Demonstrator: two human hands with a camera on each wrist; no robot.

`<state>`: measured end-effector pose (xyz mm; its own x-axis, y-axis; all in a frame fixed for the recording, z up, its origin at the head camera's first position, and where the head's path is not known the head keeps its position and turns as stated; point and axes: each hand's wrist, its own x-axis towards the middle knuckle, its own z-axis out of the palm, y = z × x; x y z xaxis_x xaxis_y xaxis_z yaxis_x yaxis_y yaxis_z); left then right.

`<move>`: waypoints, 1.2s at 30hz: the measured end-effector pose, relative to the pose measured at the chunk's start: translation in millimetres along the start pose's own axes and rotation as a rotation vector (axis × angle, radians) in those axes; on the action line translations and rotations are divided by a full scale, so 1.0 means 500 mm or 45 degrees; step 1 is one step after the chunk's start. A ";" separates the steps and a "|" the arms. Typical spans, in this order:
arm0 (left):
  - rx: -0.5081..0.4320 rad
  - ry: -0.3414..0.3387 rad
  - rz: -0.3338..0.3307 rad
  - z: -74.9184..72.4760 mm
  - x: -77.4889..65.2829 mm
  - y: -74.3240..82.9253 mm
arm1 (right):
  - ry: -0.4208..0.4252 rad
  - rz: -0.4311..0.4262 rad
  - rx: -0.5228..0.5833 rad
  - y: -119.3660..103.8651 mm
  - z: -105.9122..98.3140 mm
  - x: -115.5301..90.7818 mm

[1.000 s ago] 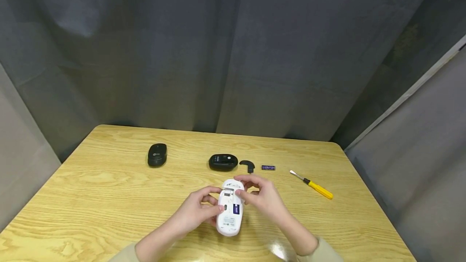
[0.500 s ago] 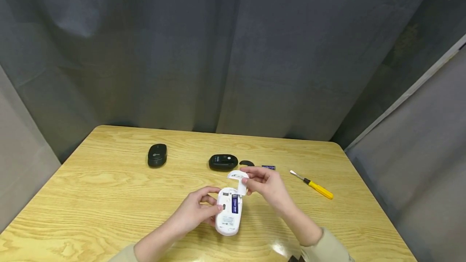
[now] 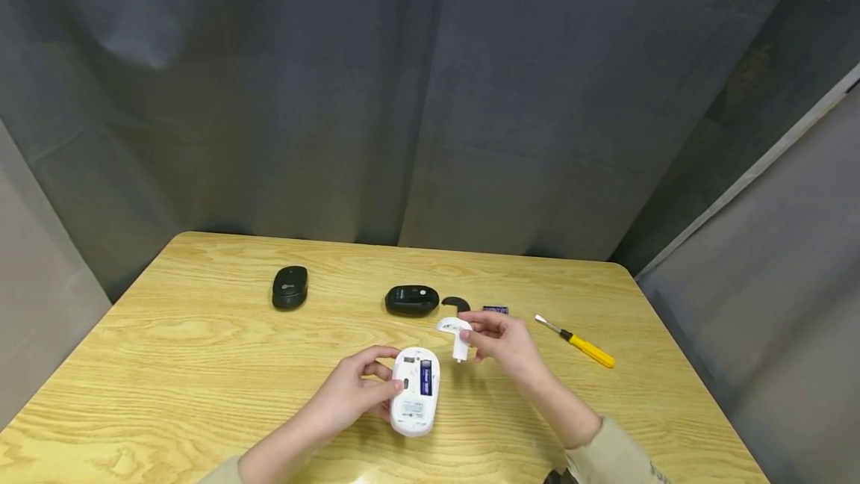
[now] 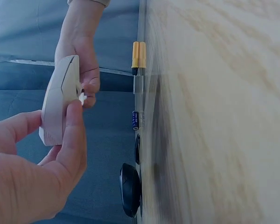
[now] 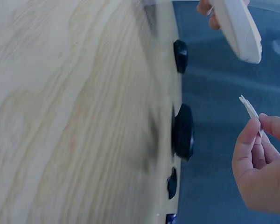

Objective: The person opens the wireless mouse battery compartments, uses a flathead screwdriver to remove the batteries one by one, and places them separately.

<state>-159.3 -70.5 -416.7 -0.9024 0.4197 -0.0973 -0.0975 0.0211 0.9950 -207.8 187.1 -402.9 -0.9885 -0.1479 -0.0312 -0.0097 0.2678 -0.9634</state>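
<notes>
My left hand [image 3: 356, 392] grips a white computer mouse [image 3: 415, 418] by its left side, above the table with its underside facing up. A purple battery [image 3: 426, 378] lies in the mouse's uncovered slot. To the right, my right hand [image 3: 505, 342] pinches the white battery cover [image 3: 460, 346], a curved piece with a narrow tongue, between thumb and fingers. The cover is apart from the mouse. In the left wrist view the mouse [image 4: 56, 105] is seen edge-on between thumb and fingers. The right wrist view shows the cover [image 5: 250, 110] as a thin edge at the fingertips.
On the wooden table [image 3: 201, 364] lie a black mouse [image 3: 412, 300] turned over, its black cover [image 3: 457, 303] and a second purple battery [image 3: 496, 309]. A yellow-handled screwdriver [image 3: 586, 346] is at the right, another black mouse [image 3: 290, 287] at the left. Grey curtains [image 3: 322, 95] hang behind.
The white cover has come off the mouse and moved right in my right hand, baring the whole battery. My left hand has shifted slightly left with the mouse.
</notes>
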 end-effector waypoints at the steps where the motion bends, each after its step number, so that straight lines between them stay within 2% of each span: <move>1: 0.001 0.004 -0.002 -0.001 -0.001 0.000 | 0.006 0.003 -0.018 0.004 -0.001 0.002; 9: 0.001 0.004 0.005 -0.003 -0.006 0.001 | 0.037 0.051 -0.093 0.041 -0.009 0.021; 15: 0.000 0.004 -0.002 -0.003 -0.004 0.001 | 0.082 0.106 -0.206 0.069 -0.016 0.036; 22: 0.011 0.015 -0.008 -0.003 -0.004 0.000 | 0.115 0.154 -0.288 0.085 -0.015 0.049; 31: -0.006 0.009 -0.006 -0.002 -0.006 0.001 | 0.126 0.128 -0.400 0.104 -0.011 0.062; 36: -0.008 0.009 -0.007 -0.001 -0.006 0.002 | 0.144 0.073 -0.514 0.109 -0.005 0.069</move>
<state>-156.9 -72.0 -415.4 -0.9049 0.4130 -0.1028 -0.1048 0.0178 0.9943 -242.8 198.9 -456.0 -0.9993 -0.0225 -0.0307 0.0098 0.6274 -0.7786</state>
